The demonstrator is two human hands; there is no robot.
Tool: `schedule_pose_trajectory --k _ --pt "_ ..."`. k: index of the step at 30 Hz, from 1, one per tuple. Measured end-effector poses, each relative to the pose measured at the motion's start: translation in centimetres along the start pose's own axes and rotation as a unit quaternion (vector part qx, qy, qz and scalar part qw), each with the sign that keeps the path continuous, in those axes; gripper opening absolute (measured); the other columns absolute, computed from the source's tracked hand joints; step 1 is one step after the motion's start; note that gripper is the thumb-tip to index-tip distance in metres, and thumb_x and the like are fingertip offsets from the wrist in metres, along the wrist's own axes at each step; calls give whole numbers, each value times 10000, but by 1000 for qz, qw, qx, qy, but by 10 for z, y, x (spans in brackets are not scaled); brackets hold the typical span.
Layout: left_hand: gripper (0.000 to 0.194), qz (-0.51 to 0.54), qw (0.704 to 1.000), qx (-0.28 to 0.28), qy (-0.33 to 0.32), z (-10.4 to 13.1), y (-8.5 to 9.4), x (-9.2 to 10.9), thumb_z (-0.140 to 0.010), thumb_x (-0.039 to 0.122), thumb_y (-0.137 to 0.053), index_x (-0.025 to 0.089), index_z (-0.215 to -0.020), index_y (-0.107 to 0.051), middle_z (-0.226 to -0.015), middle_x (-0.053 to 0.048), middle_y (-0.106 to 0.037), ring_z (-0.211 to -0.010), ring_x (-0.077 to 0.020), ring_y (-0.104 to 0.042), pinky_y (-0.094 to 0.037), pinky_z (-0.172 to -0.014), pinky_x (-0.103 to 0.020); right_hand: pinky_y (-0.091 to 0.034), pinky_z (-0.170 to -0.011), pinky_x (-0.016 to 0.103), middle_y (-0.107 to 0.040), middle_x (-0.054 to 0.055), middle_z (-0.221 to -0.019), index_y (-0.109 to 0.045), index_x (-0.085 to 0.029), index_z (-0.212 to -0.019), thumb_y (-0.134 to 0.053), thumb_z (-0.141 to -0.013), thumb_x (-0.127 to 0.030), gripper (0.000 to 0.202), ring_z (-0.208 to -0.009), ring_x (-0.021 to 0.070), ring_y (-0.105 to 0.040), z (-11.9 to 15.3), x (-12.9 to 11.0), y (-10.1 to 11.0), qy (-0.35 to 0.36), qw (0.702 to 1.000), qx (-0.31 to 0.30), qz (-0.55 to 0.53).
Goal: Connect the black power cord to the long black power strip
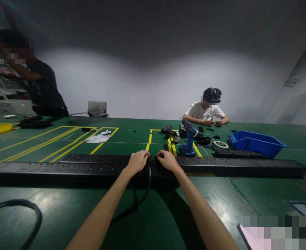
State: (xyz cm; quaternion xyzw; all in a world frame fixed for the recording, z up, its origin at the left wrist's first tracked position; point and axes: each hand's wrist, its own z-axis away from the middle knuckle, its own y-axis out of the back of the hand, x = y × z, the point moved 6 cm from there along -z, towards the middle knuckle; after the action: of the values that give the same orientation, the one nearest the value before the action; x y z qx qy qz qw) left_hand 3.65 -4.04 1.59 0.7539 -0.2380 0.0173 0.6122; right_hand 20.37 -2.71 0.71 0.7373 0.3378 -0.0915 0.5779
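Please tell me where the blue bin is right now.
In the head view, the blue bin sits right of centre on the green table, beyond the black power strips and beside a white ring.

The thick black cable [35,211] runs off the left edge, and both people's faces are pixelated

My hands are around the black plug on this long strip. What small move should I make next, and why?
I'd probably steady the plug from both sides: it sits between your left hand and right hand, and its cord drops over the near side of the strip, which might tug on it.
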Motion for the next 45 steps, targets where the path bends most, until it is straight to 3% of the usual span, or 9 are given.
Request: schedule_pose_trajectory --k 7,18,25,33,45 --pt "216 5 1000 28 -7 0 -3 -5 -933 288 -441 238 -1033 -626 -1079 -47 -679 -1013 -214 -608 -405 -886 -325 -414 -756 231 -705 26 -972 -689 -228 -937 -558 -823 -239 174 -896 168 -619 0 2 -3 10 1000 -2 5" --pt "202 48 998 21 -21 -2 -6 -11 -906 263 -477 238 -1016 -645 -1052 -28 -696 -997 -198 -619 -419 -881 -294 -418 -744 236 -703 25 -962 -672 -233 -943 -554 -834 -260 163 -887 171 -623 -1 4 -4 29 1000 1 7" --pt "200 29 999 30 -8 1 -1 -6 -906 278 -470 239 -1023 -628 -1042 -35 -698 -982 -204 -626 -427 -860 -303 -418 -761 242 -703 32 -976 -675 -229 -943 -549 -832 -242 169 -904 176 -622 1 -1 -2 23 1000 -5 12" --pt "280 13 999 17 -24 3 1 -1 -888 148 -400 244 -1022 -627 -1054 -24 -702 -1000 -188 -629 -404 -914 -292 -409 -789 248 -703 32 -964 -668 -226 -938 -531 -841 -233 168 -913 177 -623 3 -3 -1 26 999 1 29" --pt "241 -13 999 33 -26 7 5 2 -870 183 -418 237 -947 -639 -992 -29 -710 -947 -206 -641 -422 -860 -304 -400 -767 243 -699 33 -989 -663 -224 -958 -523 -850 -237 177 -913 175 -616 3 -5 -1 19 999 -13 32"
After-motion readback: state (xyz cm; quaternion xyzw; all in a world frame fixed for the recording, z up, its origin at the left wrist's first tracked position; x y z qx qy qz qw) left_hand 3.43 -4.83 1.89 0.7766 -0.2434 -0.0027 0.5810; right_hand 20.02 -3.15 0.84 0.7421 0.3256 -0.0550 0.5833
